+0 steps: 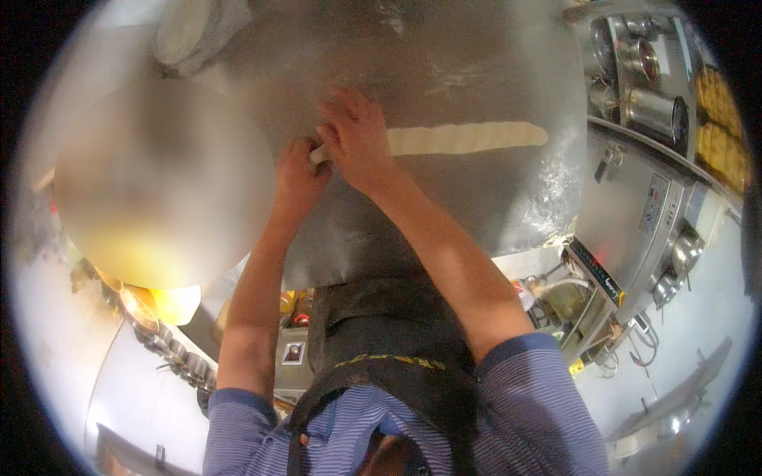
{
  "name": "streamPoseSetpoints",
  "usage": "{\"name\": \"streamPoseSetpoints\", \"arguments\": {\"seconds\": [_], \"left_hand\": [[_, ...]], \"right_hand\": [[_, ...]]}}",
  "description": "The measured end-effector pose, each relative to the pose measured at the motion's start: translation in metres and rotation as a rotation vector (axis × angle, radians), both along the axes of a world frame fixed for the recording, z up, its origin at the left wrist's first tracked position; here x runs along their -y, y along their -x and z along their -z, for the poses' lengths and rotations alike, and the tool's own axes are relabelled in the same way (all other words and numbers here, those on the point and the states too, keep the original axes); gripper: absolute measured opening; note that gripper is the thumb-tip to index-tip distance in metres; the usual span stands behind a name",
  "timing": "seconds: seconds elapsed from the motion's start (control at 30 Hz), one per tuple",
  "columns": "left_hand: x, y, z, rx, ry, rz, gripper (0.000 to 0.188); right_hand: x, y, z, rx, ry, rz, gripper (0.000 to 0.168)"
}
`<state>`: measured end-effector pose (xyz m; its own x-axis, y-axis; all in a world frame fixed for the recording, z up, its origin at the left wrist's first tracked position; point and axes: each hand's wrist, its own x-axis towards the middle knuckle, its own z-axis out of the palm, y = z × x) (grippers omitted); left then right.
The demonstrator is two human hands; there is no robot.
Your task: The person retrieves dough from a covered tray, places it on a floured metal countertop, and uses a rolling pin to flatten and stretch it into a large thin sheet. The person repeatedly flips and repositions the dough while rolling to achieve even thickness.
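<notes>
A long pale strip of dough [467, 138] lies across the grey metal work surface [440, 196], running right from under my right hand. My right hand [359, 140] rests over the strip with its fingers pointing away from me and hides part of it; whether it grips the dough is unclear. Close beside it, my left hand [300, 172] is curled around the short left end of the dough [318, 156], which shows between the two hands. The palm sides of both hands are hidden.
White flour [550, 190] dusts the surface's right side. A pale sack-like bundle [199, 33] is at the far left. Steel pots [655, 110] stand on a shelf at right, above a steel appliance [625, 178]. A boxed roll [595, 271] sits by the near right corner. A large round blur covers the left.
</notes>
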<state>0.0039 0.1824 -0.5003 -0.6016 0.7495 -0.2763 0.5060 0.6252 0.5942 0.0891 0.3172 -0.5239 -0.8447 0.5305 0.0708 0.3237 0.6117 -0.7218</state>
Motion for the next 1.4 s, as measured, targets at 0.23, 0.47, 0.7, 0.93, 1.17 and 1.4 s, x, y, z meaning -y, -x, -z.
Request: {"name": "streamPoseSetpoints", "arguments": {"seconds": [0.23,0.47,0.7,0.93,1.17,1.4], "left_hand": [[-0.077,-0.096,-0.019,0.318,-0.272,-0.007,0.031],[-0.114,-0.119,-0.007,-0.044,-0.086,0.179,0.033],[-0.112,-0.107,-0.006,0.221,-0.092,-0.157,0.023],[-0.194,-0.112,-0.014,-0.239,-0.365,0.185,0.027],[-0.203,-0.134,0.013,-0.285,-0.335,0.331,0.03],[-0.185,-0.124,0.01,-0.168,-0.173,0.332,0.038]], "right_hand": [[-0.052,-0.124,-0.037,0.053,0.528,0.251,0.035],[-0.114,-0.174,-0.022,0.243,0.017,0.061,0.031],[-0.139,-0.161,-0.031,0.279,-0.172,-0.019,0.03],[-0.122,-0.104,0.037,0.154,-0.338,-0.413,0.072],[-0.126,-0.121,0.045,0.129,-0.277,-0.457,0.092],[-0.098,-0.096,0.029,0.196,-0.466,-0.492,0.092]]}}
